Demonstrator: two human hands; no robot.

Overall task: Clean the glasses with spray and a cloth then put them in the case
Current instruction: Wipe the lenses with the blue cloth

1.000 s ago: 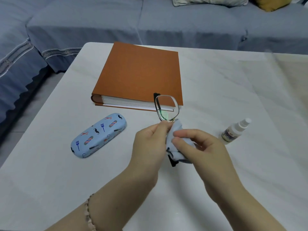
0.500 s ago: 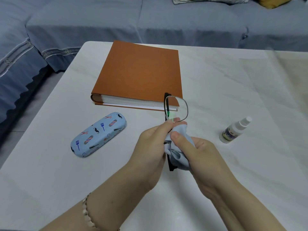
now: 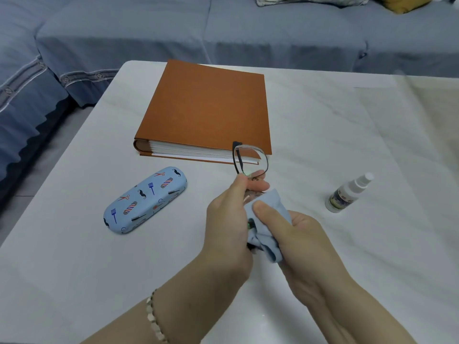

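Dark-framed glasses stand on end above the table, held at the bridge by my left hand. One lens sticks up above my fingers. The lower lens is wrapped in a light blue cloth, which my right hand pinches around it with the thumb on top. The light blue glasses case, printed with moustaches and scissors, lies shut on the table to the left of my hands. A small white spray bottle stands to the right, apart from my hands.
A thick orange album lies on the white table just behind the glasses. A blue-grey sofa runs along the back and left. The table's left edge drops to the floor.
The upper lens has swung a little to the right and turned. My right hand has slid its thumb up over the cloth-covered lower lens, bunching the cloth lower.
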